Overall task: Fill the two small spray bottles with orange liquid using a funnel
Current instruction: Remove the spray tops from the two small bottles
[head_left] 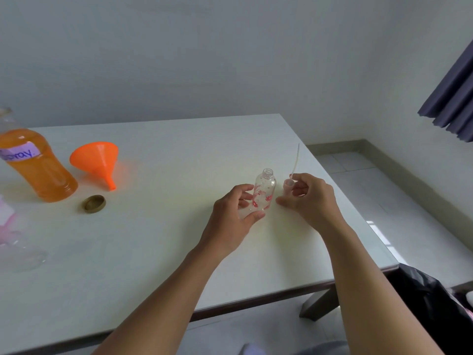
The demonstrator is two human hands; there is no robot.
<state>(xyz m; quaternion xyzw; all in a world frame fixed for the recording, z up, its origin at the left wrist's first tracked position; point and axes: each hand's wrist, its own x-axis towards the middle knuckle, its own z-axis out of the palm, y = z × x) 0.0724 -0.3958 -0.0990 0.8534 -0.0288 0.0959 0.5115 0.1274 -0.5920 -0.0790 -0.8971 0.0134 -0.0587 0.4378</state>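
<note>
A small clear spray bottle (265,190) with red flower prints stands uncapped on the white table (153,239). My left hand (234,216) grips its lower body. My right hand (309,198), just to the bottle's right, pinches the removed spray head (289,184), whose thin dip tube (296,160) points up and away. At the far left stands a large bottle of orange liquid (38,167) with a label, open at the top. An orange funnel (97,161) lies on its side beside it. A gold cap (94,203) rests in front of them.
Blurred clear and pink items (15,239) sit at the left edge of the table. The table's right edge runs close to my right hand. A black bag (430,298) lies below that edge, and a dark curtain (453,98) hangs at the upper right.
</note>
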